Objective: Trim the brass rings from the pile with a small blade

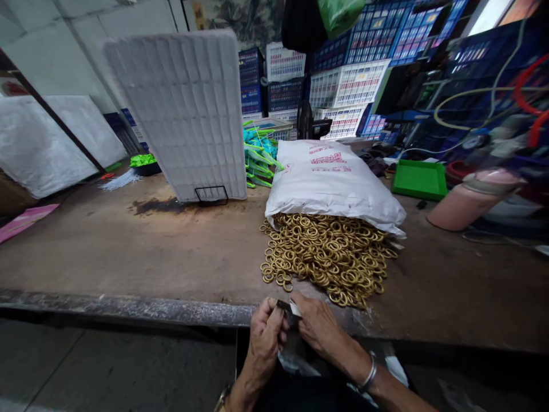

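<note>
Just off the table's front edge, my left hand point(265, 332) is closed, thumb and fingers pinching a small dark flat piece point(283, 305). My right hand point(318, 325) meets it from the other side, its fingers curled at a small whitish strip point(295, 309) against the dark piece. What exactly these small pieces are does not show. Right behind my hands, a heap of brass-coloured rings point(328, 257) spreads out of the mouth of a white sack point(334, 183) with red print. Both hands are apart from the rings.
A tall white ribbed panel point(184, 114) stands in a black wire holder point(211, 195) on the wooden table point(107, 246). Green and blue plastic pieces point(259, 154) lie behind it. To the right are a green tray point(419, 179) and a pink bottle point(474, 197). Stacked crates point(347, 83) fill the back.
</note>
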`<state>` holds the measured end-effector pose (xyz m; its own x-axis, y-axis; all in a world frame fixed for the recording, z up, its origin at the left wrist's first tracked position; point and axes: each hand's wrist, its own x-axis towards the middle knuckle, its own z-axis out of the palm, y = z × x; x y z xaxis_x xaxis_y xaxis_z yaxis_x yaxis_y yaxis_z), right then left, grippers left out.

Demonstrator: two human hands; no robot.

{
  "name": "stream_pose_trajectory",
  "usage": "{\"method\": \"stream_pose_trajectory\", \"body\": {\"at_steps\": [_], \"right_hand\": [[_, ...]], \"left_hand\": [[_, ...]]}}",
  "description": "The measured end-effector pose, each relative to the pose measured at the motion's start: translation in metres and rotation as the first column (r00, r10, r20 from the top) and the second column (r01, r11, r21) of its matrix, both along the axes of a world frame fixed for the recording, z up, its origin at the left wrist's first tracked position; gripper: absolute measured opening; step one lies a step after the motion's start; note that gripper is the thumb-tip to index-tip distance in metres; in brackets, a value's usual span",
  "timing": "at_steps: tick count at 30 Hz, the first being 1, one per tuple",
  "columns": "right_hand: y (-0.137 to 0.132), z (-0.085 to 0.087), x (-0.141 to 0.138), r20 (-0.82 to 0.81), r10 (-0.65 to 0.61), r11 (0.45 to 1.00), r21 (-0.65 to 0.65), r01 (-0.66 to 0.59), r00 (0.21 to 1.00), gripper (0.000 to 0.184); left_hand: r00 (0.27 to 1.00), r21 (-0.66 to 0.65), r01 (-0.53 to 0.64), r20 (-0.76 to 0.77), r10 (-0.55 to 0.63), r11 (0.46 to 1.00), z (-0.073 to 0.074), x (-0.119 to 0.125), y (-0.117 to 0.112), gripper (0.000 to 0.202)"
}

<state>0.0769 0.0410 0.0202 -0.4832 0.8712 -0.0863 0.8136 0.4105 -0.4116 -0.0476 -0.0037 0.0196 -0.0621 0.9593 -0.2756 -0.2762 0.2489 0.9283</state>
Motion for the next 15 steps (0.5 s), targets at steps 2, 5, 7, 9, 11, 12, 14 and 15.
{"method": "stream_pose_trajectory", "body": {"at_steps": [2,5,7,9,11,12,14,15], "right_hand": [[0.003,-0.003,0.002,0.028,-0.017,1.000,0.026,0.016,0.999,0.030],[0.005,-0.010,0.009,0.057,-0.057,0.997,0.063,0.054,0.997,0.032],[0.003,-0.013,0.016,0.039,-0.080,0.994,0.084,0.076,0.996,0.032],[-0.002,-0.014,0.024,-0.029,-0.070,0.992,0.103,0.073,0.997,0.031],[-0.008,-0.015,0.034,-0.121,-0.057,0.991,0.112,0.070,0.991,0.029],[-0.010,-0.015,0.040,-0.166,-0.062,0.990,0.113,0.082,0.984,0.028],[-0.013,-0.016,0.056,-0.256,-0.108,0.983,0.116,0.141,0.961,0.027],[-0.014,-0.017,0.066,-0.302,-0.140,0.975,0.123,0.184,0.943,0.027]], "left_hand": [[0.999,-0.005,0.032,0.023,-0.032,0.999,0.005,0.000,-0.006,0.035],[0.983,0.020,0.173,0.065,-0.174,0.985,0.014,0.003,-0.017,0.032],[0.949,0.024,0.308,0.068,-0.309,0.951,0.015,0.005,-0.024,0.032],[0.912,-0.050,0.406,0.081,-0.401,0.913,0.008,0.008,-0.028,0.032],[0.898,-0.151,0.438,0.113,-0.425,0.886,-0.005,0.011,-0.031,0.031],[0.892,-0.205,0.451,0.140,-0.430,0.869,-0.013,0.013,-0.032,0.031],[0.897,-0.295,0.440,0.186,-0.401,0.848,-0.026,0.015,-0.033,0.031],[0.905,-0.323,0.422,0.200,-0.374,0.847,-0.032,0.016,-0.032,0.030]]}}
